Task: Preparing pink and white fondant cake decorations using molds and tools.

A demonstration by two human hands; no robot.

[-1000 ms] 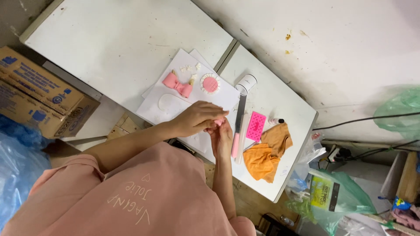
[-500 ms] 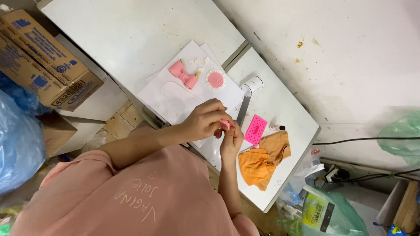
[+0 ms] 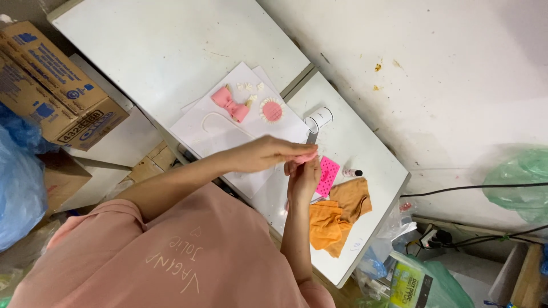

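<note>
My left hand [image 3: 267, 154] reaches in from the left and my right hand [image 3: 303, 179] comes up from below. Their fingertips meet above the white table [image 3: 171, 45], pinching a small pink piece [image 3: 306, 159] between them. Just right of the hands lies a pink textured mat [image 3: 328, 174]. Beyond them, white paper sheets [image 3: 220, 132] carry a pink bow [image 3: 229, 104] and a pink disc with a cream frill [image 3: 272, 110]. A grey strip tool [image 3: 311, 138] is partly hidden behind my hands.
An orange cloth [image 3: 337, 214] lies at the table's near right, with a small bottle [image 3: 352, 172] and a white roll [image 3: 318, 118] nearby. A cardboard box [image 3: 54, 85] and blue bag [image 3: 17, 177] stand left. Cables [image 3: 474, 187] and a green bag [image 3: 522, 177] sit right.
The view has drifted so the table sits further right and lower. My hands stay together on the pink piece, with the left hand now stretched flatter over the right.
</note>
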